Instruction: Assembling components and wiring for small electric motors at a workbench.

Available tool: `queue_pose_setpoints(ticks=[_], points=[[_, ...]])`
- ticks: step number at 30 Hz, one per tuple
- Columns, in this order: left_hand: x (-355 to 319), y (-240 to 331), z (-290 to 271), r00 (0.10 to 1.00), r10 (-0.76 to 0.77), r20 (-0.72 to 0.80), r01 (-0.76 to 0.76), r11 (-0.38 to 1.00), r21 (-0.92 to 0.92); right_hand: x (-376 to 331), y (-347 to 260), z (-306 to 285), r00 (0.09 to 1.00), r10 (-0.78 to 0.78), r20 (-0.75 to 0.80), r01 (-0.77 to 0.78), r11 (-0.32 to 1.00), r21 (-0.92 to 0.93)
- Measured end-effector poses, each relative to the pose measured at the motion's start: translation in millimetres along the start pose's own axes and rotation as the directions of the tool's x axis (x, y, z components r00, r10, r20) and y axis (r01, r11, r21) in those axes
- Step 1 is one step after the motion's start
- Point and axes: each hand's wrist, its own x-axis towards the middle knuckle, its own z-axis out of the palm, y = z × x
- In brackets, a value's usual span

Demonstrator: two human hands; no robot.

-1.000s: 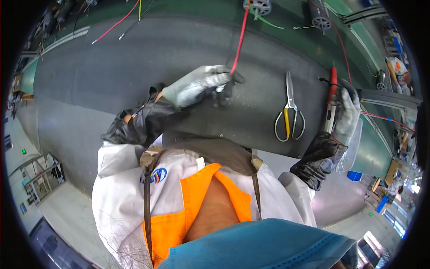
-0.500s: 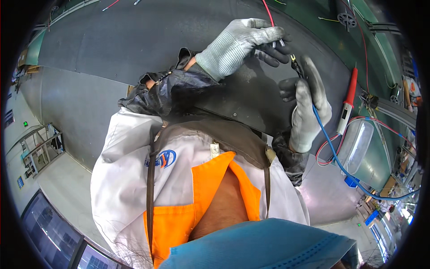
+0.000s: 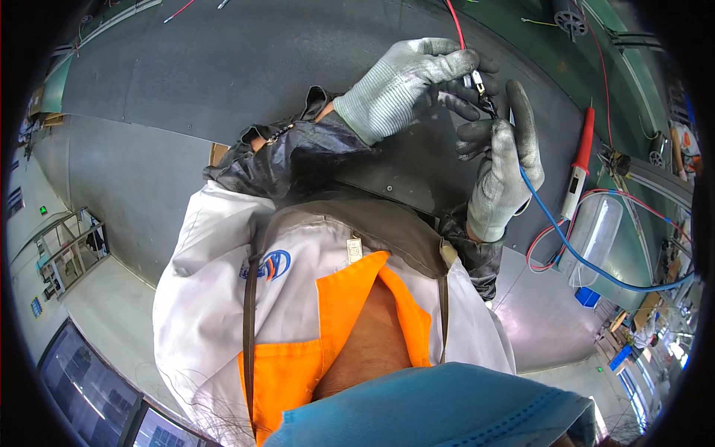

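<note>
My gloved left hand (image 3: 406,86) pinches the end of a red wire (image 3: 456,28) that comes down from the top edge. Small silvery metal ends (image 3: 477,77) show below its fingertips. My gloved right hand (image 3: 500,175) is closed on a blue cable (image 3: 553,223); its black end carries a brassy fork-shaped tip (image 3: 482,91). That tip reaches the metal ends at my left fingers; whether they touch I cannot tell. Both hands are over the dark work surface (image 3: 223,67), with the right index finger stretched upward.
A probe (image 3: 579,164) with a red handle and white body stands to the right. Beside it are a glossy whitish rounded block (image 3: 593,242) and looped red and blue wires (image 3: 538,257). Loose wire ends (image 3: 180,10) lie at the top left. A spoked wheel (image 3: 570,24) sits at upper right.
My right hand has moved up and left, bringing the fork tip to the metal ends. My left hand has shifted slightly right and down with the red wire.
</note>
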Motion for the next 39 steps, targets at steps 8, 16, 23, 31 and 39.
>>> queue_pose_setpoints(ticks=[8, 16, 23, 31, 39], points=[[1.9, -10.3, 3.5, 0.997, 0.075, -0.022, -0.074, 0.996, 0.048, -4.2, 1.0, -1.4, 0.999, 0.002, 0.042, -0.002, 1.000, -0.007], [1.4, -30.6, 11.9, 0.999, -0.046, -0.006, 0.044, 0.982, -0.185, -7.3, 21.7, 6.0, 0.974, -0.208, 0.084, 0.216, 0.972, -0.094], [18.4, -36.3, -23.3, 0.999, 0.042, -0.010, -0.043, 0.970, -0.238, 34.9, 15.7, -93.9, 0.885, -0.406, 0.229, 0.411, 0.449, -0.794], [16.2, -44.2, -30.4, 1.000, -0.024, 0.004, 0.024, 0.947, -0.321, 46.7, 57.1, -228.5, 0.954, -0.169, -0.248, -0.091, 0.624, -0.776], [10.0, -28.2, -24.4, 1.000, 0.003, 0.011, -0.001, 0.986, -0.168, 128.4, 23.2, -87.3, 0.960, 0.212, 0.184, -0.133, 0.921, -0.367]])
